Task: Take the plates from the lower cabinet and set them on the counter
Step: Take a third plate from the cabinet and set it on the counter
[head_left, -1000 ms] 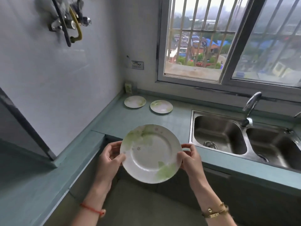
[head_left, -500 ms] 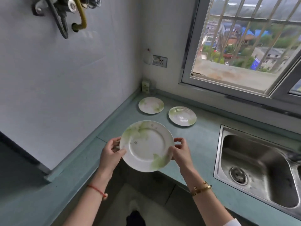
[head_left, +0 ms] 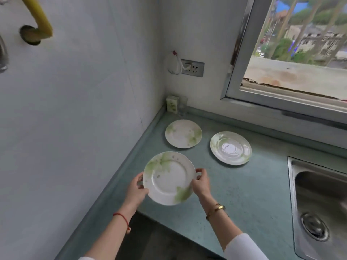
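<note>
I judge this to be the setting-down step for a third plate. My left hand (head_left: 138,190) and right hand (head_left: 201,182) hold the white round ceramic plate with a pale green leaf print (head_left: 170,178) by opposite sides of its rim. Each grip is narrow, fingers and thumb curled round the rim, with nothing else in either hand. The plate sits face up and roughly level over the grey-green speckled worktop (head_left: 234,194), near its left edge beside the white wall and close to its front edge. I cannot tell whether its underside touches the surface — I judge it to be a little above.

Two matching leaf-printed plates already lie flat on the worktop. The corner plate (head_left: 183,133) is in the rear left corner, and the second flat plate (head_left: 231,148) lies to its right, toward the stainless steel sink (head_left: 319,203), with a gap between them. The cabinet is out of view, so I cannot say how many plates remain in it.

The next move calls for a straight, gentle descent onto the bare patch in front of the corner plate. The rim should stay apart from that plate and the wall, and the whole base should land on the worktop rather than over the front edge. The fingers then need to slide out from under the rim before either grip lets go — glazed ceramic is slick and chips easily.
</note>
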The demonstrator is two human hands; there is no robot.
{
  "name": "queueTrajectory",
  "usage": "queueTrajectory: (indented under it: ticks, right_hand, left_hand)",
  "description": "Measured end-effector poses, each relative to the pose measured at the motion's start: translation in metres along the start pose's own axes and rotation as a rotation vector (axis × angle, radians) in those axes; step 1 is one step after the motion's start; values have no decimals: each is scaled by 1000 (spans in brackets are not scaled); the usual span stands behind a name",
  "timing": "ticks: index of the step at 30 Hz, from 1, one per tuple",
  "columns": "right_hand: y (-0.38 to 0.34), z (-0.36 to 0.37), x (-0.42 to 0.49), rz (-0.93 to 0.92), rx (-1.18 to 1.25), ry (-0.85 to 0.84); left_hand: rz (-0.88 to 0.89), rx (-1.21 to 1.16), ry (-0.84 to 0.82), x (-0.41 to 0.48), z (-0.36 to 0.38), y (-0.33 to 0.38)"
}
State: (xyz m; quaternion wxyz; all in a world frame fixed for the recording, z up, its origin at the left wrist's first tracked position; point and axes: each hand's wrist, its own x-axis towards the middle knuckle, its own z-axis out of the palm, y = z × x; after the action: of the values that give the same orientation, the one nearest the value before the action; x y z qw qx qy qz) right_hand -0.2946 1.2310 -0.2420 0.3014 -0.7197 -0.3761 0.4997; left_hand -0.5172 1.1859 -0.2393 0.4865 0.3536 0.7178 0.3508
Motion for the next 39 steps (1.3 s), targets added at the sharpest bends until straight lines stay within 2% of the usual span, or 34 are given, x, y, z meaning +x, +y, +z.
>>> queueTrajectory:
  ticks: [11, 29, 34, 39]
  right_hand:
    - [9, 43, 54, 101, -143, -78]
    - [0, 36, 55, 159, -144, -128]
    - [-8, 11, 49, 123, -125, -76]
    - [-26, -2, 38, 24, -88, -108]
  left_hand:
    - [-145, 55, -72, 74, -6, -13]
    - [-191, 110, -38, 72, -11, -10]
    - [-152, 99, 46, 52, -17, 0]
    - [-49, 57, 171, 23, -20, 11]
